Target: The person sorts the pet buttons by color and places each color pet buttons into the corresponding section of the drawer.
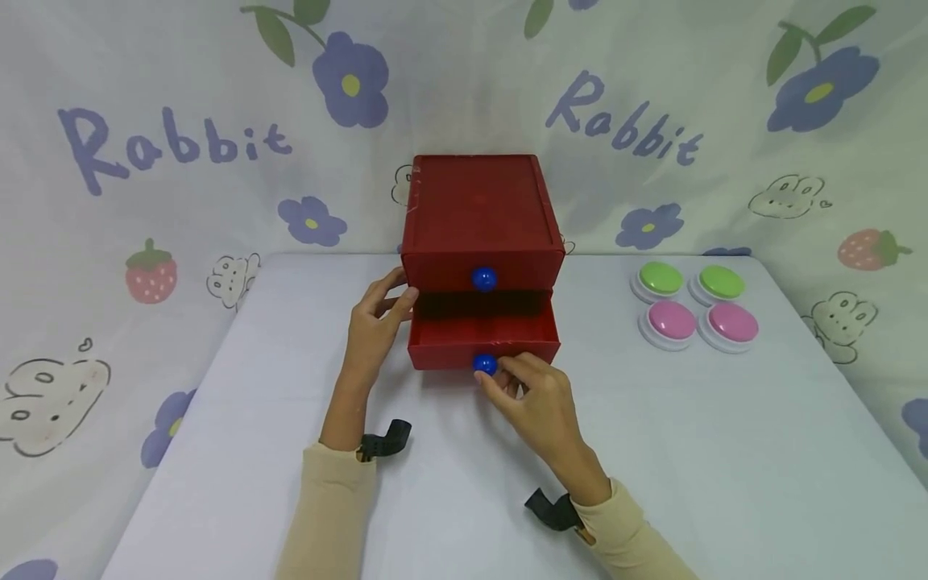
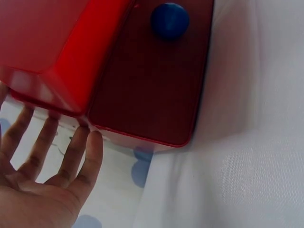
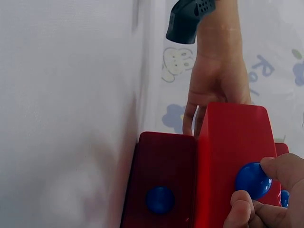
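"One drawer (image 1: 444, 357), the middle one, stands out from the red cabinet (image 1: 478, 201). How far has the work got?"

"Partway, I'd judge. Its inside shows from above, with nothing visible in the lit front part; the back is too dark to read. The top drawer (image 1: 442, 271) and the bottom drawer (image 3: 164, 164) both look closed."

"Who has hold of it?"

"The right hand (image 1: 540, 403), pinching the blue knob (image 1: 484, 365) between thumb and fingers. The left hand (image 1: 372, 329) is spread wide, its fingertips at the cabinet's left side, seemingly touching."

"Steadying it?"

"Probably; that's my reading."

"What's left, then?"

"The middle drawer is neither closed nor free of the cabinet, and the knob isn't yet released. One moment can't tell me which way it's travelling. Two green buttons (image 1: 660, 278) and two pink buttons (image 1: 671, 321) sit on the worktop (image 1: 725, 451), well apart from the cabinet, untouched by either hand."
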The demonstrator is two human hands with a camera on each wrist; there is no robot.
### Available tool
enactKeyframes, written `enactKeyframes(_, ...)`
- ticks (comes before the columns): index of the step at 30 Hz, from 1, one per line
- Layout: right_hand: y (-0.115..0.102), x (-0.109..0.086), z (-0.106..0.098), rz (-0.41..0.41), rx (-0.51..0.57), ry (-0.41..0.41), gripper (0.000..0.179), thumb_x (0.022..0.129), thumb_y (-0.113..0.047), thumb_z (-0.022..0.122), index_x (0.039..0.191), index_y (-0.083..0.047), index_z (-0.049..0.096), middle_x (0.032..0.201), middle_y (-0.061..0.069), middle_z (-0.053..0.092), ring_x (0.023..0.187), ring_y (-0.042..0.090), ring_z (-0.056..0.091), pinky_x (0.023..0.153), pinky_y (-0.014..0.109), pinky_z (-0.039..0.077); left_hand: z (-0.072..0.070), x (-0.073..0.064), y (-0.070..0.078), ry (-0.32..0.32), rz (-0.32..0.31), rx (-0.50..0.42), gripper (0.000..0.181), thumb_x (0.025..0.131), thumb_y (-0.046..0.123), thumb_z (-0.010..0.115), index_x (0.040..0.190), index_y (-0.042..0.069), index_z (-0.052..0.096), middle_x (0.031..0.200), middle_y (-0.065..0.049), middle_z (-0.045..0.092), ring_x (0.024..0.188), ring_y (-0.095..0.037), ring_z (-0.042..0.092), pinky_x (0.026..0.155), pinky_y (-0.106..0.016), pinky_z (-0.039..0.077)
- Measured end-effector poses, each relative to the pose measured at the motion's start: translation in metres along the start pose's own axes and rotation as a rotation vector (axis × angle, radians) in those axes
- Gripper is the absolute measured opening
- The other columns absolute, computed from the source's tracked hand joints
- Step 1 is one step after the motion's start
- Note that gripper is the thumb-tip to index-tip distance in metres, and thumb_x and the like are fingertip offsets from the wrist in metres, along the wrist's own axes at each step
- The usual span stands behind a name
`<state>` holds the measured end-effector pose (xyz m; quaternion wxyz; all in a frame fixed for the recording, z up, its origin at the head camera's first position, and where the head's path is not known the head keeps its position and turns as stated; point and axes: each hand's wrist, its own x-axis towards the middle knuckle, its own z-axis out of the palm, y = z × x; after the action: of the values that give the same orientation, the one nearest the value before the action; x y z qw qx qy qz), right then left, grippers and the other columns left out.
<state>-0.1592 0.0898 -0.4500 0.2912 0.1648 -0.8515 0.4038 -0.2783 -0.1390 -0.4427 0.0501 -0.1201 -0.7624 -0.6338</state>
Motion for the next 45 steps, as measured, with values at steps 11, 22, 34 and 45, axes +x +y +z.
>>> enactKeyframes(11, -0.005, -0.005, -0.003, 0.003, -0.003, -0.002, 0.020, 0.077, -0.013, 0.088, 0.083, -0.001, 0.073, 0.071, 0.001, 0.059, 0.061, 0.010, 0.053, 0.050, 0.020, 0.048, 0.000, 0.001, 0.001, -0.002, 0.002, -0.004, 0.053, 0.097, 0.041, 0.065, 0.147, 0.029, 0.052, 0.141, 0.002, 0.053, 0.113, -0.022, 0.059, 0.090, -0.031, 0.056)
enactKeyframes(22, -0.009, -0.017, -0.001, 0.000, 0.040, 0.005, 0.018, 0.077, -0.011, 0.087, 0.084, -0.002, 0.073, 0.072, 0.000, 0.060, 0.061, 0.010, 0.054, 0.050, 0.019, 0.047, -0.005, -0.002, 0.001, 0.007, -0.007, 0.011, 0.054, 0.097, 0.043, 0.065, 0.147, 0.028, 0.052, 0.140, 0.002, 0.053, 0.112, -0.021, 0.060, 0.090, -0.034, 0.056)
enactKeyframes(34, -0.015, -0.027, -0.003, -0.016, 0.043, 0.001, 0.018, 0.081, -0.015, 0.085, 0.085, -0.003, 0.072, 0.074, -0.001, 0.060, 0.063, 0.007, 0.054, 0.052, 0.019, 0.050, -0.005, -0.001, 0.001, 0.000, -0.005, -0.022, 0.052, 0.098, 0.036, 0.065, 0.147, 0.025, 0.052, 0.141, 0.000, 0.053, 0.112, -0.022, 0.060, 0.087, -0.028, 0.057)
enactKeyframes(45, -0.021, -0.035, -0.009, -0.016, 0.019, -0.015, 0.020, 0.075, -0.010, 0.088, 0.086, -0.003, 0.073, 0.074, -0.003, 0.061, 0.063, 0.005, 0.054, 0.054, 0.016, 0.049, -0.001, -0.001, -0.001, 0.003, 0.007, -0.029, 0.052, 0.097, 0.039, 0.066, 0.146, 0.026, 0.053, 0.139, 0.001, 0.054, 0.111, -0.022, 0.060, 0.091, -0.044, 0.056)
